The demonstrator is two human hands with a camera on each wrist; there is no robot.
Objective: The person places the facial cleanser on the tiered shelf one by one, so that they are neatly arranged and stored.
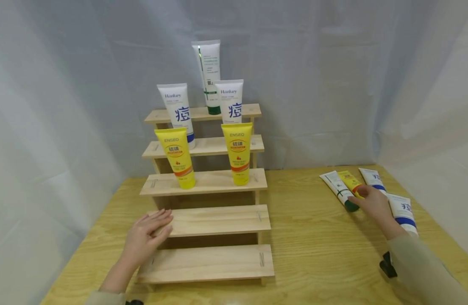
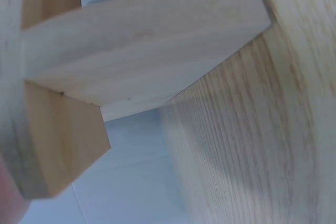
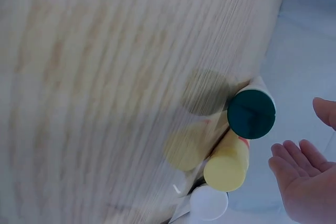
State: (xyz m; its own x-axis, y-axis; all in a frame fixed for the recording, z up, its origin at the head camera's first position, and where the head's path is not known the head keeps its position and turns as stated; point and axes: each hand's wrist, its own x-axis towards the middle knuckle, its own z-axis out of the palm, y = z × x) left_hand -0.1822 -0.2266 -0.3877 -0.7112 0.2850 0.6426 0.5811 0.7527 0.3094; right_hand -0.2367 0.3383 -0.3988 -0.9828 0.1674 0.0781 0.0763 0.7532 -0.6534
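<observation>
My left hand (image 1: pixel 148 233) rests on the left end of a stepped wooden display stand (image 1: pixel 218 220), at its second-lowest shelf. In the left wrist view the side of the stand (image 2: pixel 147 45) fills much of the picture. My right hand (image 1: pixel 375 207) hovers by a white tube with a green cap (image 1: pixel 338 190), which lies on the table. Its fingers (image 3: pixel 294 158) are spread apart from the thumb, with a gap to the green cap (image 3: pixel 251 114). Right beside that tube lies a yellow tube (image 1: pixel 349 181). Two white-and-blue tubes (image 1: pixel 403 212) lie further right.
Upright on the stand are two yellow tubes (image 1: pixel 238 154) on the middle shelf, two white-and-blue tubes (image 1: pixel 174 108) one step up, and a white-and-green tube (image 1: pixel 209 72) on top. Pale curtains (image 1: pixel 314 84) surround the wooden table (image 1: pixel 302 254).
</observation>
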